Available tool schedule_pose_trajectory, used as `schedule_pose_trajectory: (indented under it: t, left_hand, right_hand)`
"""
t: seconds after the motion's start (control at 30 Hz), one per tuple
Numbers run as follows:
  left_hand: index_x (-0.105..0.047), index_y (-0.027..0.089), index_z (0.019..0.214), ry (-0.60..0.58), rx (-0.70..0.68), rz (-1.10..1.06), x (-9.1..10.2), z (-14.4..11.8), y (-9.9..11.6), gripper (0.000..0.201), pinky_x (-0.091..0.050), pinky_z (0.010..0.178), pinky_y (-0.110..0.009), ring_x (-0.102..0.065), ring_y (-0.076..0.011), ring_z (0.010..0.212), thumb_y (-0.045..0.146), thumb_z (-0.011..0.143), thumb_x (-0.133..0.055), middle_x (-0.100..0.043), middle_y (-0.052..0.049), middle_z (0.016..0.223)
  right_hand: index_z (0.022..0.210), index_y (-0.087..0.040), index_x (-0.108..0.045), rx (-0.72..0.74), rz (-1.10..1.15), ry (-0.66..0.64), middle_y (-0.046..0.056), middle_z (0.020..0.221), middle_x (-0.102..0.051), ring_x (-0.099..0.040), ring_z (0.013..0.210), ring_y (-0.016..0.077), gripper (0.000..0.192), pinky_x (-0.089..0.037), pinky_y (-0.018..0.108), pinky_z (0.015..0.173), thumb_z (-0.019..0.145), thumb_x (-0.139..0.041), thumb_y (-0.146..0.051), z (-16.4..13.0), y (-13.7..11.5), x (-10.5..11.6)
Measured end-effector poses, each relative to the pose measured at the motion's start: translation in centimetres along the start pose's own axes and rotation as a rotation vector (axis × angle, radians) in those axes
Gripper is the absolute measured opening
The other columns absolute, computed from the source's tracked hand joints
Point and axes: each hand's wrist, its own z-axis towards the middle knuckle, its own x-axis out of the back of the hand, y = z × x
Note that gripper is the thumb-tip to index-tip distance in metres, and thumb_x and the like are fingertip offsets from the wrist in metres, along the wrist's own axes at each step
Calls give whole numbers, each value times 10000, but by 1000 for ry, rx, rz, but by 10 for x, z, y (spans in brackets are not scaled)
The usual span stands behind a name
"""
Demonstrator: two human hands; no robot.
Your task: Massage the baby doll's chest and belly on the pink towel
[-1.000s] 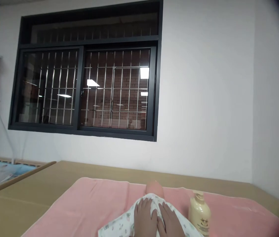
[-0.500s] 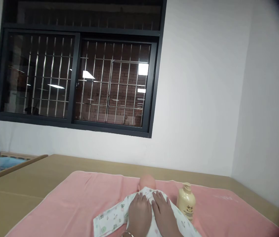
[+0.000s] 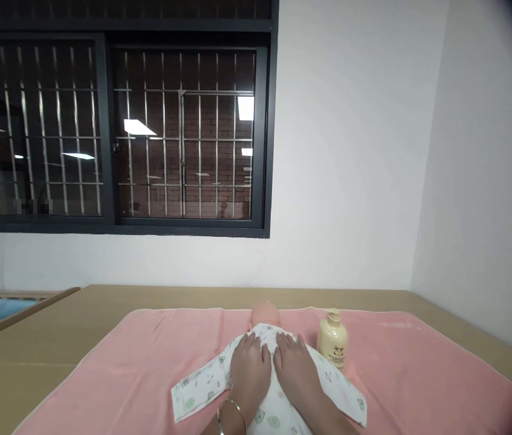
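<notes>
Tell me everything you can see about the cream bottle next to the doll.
The cream bottle is a squat, pale yellow, plastic-looking bottle with a pump top and a small dark emblem on its front. It stands upright on the pink towel, just right of the doll's garment. Neither hand touches it; the right hand is nearest.

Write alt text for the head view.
Both hands, left hand and right hand, lie flat on a baby doll in a printed romper, on a pink towel; a cream pump bottle stands beside it.
</notes>
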Motion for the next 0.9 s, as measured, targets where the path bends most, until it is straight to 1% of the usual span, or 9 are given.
schedule_pose_trajectory:
  t: [0.13,0.33,0.47,0.53,0.57,0.67,0.77,0.83,0.9]
  left_hand:
    - [-697,165,1094,-35,6,-41,2,2,-2,416,-417,1060,-417,-580,-261,1172,281,919,-339,-676,-103,1208]
    - [-602,119,1247,-100,-3,-57,-1,7,-4,453,-338,1122,-425,-498,-266,1268,290,912,-350,-604,-122,1319]
    - [-582,105,1251,-114,-38,-68,-3,9,-5,449,-346,1108,-440,-517,-271,1227,275,901,-358,-623,-128,1273]
    - [-582,102,1247,-105,-42,-81,-3,9,-6,445,-349,1106,-437,-522,-269,1217,271,898,-365,-626,-128,1264]
    - [-581,100,1249,-98,-41,-88,-4,9,-6,446,-349,1109,-433,-521,-268,1221,273,897,-368,-622,-128,1271]
    - [-579,109,1251,-78,-40,-105,-6,9,-7,442,-352,1113,-422,-522,-263,1229,286,898,-382,-615,-123,1286]
    - [-583,131,1239,-68,-46,-118,-7,8,-6,420,-360,1108,-427,-528,-260,1226,289,901,-390,-618,-114,1285]
    - [-580,133,1242,-71,-46,-124,-7,8,-5,417,-356,1112,-434,-527,-261,1229,289,904,-391,-615,-118,1293]
    - [-577,119,1253,-76,-40,-126,-7,8,-4,428,-345,1120,-438,-519,-266,1240,289,905,-395,-606,-132,1304]
  right_hand:
    - [1219,-53,-646,-20,-80,15,198,1223,-643,-595,1154,288,442,-224,469,1148,942,-312,-140,-9,-13,3]
    - [1266,-49,-614,-13,-145,-29,199,1248,-628,-569,1185,301,429,-235,463,1142,955,-344,-170,-15,-19,10]
    - [1262,-61,-616,-13,-150,-72,219,1232,-626,-564,1177,320,414,-328,486,1068,947,-365,-158,-15,-22,13]
    - [1249,-66,-623,-5,-147,-68,217,1196,-641,-572,1156,309,409,-367,457,1037,946,-366,-161,-14,-21,13]
    - [1245,-67,-625,5,-133,-57,211,1191,-645,-566,1165,299,410,-366,438,1042,948,-358,-164,-14,-20,12]
    - [1283,-71,-599,25,-20,-11,182,1293,-599,-492,1273,270,436,-296,399,1116,959,-329,-181,-9,-10,5]
    - [1377,-72,-512,-19,133,3,150,1447,-475,-376,1382,251,475,-224,393,1170,962,-338,-227,-3,3,-3]
    - [1410,-77,-473,-42,195,5,136,1492,-419,-325,1414,245,498,-205,396,1184,963,-342,-254,-2,9,-7]
    - [1422,-82,-459,-50,224,8,131,1505,-401,-302,1427,240,508,-193,398,1192,964,-339,-265,-1,13,-10]
